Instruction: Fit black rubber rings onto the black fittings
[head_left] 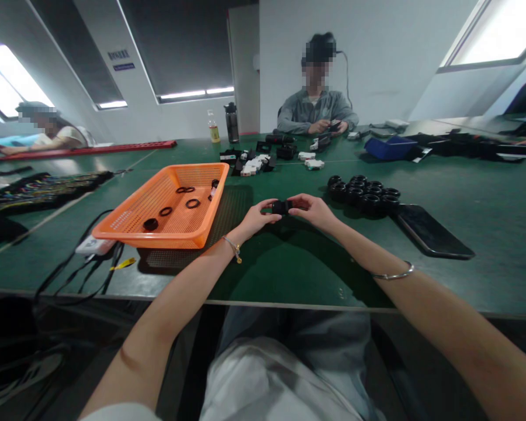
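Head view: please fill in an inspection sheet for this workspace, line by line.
Surface: green table, with a dark mesh mat under the basket.
Work things: small black part between both hands; black ring parts clustered at right; orange basket holding loose rings.
Clutter: phone at right; two bottles far back.
Hands: left hand and right hand both pinch the part.
Cables: black cables beside the basket, trailing over the table edge.
Surroundings: person opposite; another person at far left.

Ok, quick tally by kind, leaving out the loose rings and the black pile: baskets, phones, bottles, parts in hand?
Orange basket: 1
Phone: 1
Bottles: 2, a small bottle and a dark flask
Black part, held between left hand and right hand: 1
Total: 5
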